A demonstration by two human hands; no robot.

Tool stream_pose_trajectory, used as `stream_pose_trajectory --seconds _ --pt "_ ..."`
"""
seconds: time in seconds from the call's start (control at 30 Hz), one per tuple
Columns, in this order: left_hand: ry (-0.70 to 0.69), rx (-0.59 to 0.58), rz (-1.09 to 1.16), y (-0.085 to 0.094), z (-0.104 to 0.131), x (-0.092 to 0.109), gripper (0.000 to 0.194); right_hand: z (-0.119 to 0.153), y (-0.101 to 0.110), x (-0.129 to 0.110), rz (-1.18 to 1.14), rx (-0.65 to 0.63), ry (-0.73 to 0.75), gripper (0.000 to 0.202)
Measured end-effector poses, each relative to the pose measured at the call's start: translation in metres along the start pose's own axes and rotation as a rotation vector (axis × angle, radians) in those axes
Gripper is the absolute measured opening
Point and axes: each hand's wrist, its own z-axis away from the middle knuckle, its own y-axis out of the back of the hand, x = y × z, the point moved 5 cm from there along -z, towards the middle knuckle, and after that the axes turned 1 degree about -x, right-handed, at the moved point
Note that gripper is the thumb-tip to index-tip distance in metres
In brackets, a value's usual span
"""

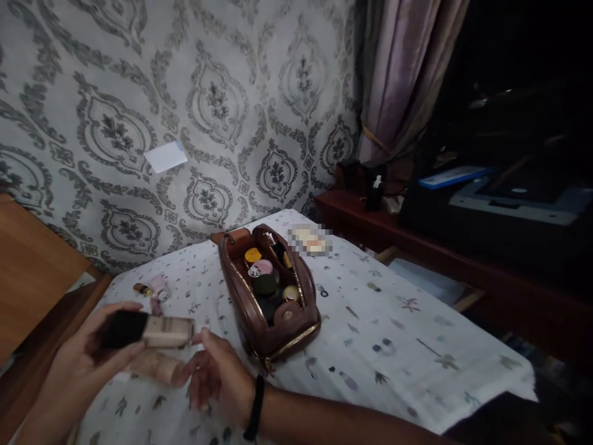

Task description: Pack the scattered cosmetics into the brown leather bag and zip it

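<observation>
My left hand [88,355] is closed round the black cap of a beige glass bottle [169,332], which lies sideways above the cloth. Just right of the bottle's base is my right hand [215,374], its fingers curled and partly blurred. Below the bottle, a beige tube [160,367] reaches my right fingertips; whether they grip it is unclear. A brown leather bag [243,315] stands unzipped to the right, holding several items, among them a yellow round one [252,255], a pink one [264,267] and a dark green lid [265,285].
Small cosmetic items [160,288] lie at the left on the patterned cloth [356,321]. A pixelated pale object [310,240] is behind the bag. To the right are an open drawer [426,278] and a dark red desk [343,207]; a wooden panel [37,266] stands left.
</observation>
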Motion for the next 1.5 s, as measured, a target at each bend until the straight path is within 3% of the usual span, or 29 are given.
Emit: stream_pose_trajectory --seconds 0.1,0.2,0.3,0.4,0.57,0.7,0.8,0.9,1.17,1.5 --pt "0.026 0.049 0.103 -0.004 -0.026 0.041 0.047 0.018 0.002 -0.002 0.192 -0.121 -0.020 0.078" --pt "-0.018 0.037 0.144 -0.024 -0.057 0.085 0.054 0.033 0.011 0.000 0.304 -0.157 -0.045 0.076" --pt "-0.241 -0.089 0.148 -0.055 -0.091 0.122 0.052 0.038 0.020 0.002 0.323 -0.150 -0.058 0.075" --pt "-0.379 -0.292 0.004 -0.090 -0.119 0.138 0.047 0.037 0.023 0.004 0.325 -0.170 -0.076 0.076" --pt "-0.422 -0.687 -0.435 -0.143 -0.135 0.139 0.030 0.037 0.021 0.004 0.356 -0.192 -0.099 0.080" --pt "-0.472 -0.834 -0.625 -0.169 -0.136 0.136 0.040 0.043 0.021 0.001 0.448 -0.190 -0.143 0.061" --pt "-0.527 -0.891 -0.719 -0.183 -0.138 0.135 0.045 0.047 0.019 -0.002 0.535 -0.190 -0.156 0.031" --pt "-0.575 -0.940 -0.834 -0.195 -0.139 0.135 0.047 0.048 0.017 -0.004 0.639 -0.212 -0.125 0.019" --pt "-0.598 -1.065 -0.991 -0.217 -0.130 0.136 0.047 0.046 0.018 0.000 0.730 -0.223 -0.033 0.016" --pt "-0.498 -1.099 -1.066 -0.235 -0.121 0.124 0.049 0.044 0.019 0.003 0.762 -0.240 -0.005 0.017"
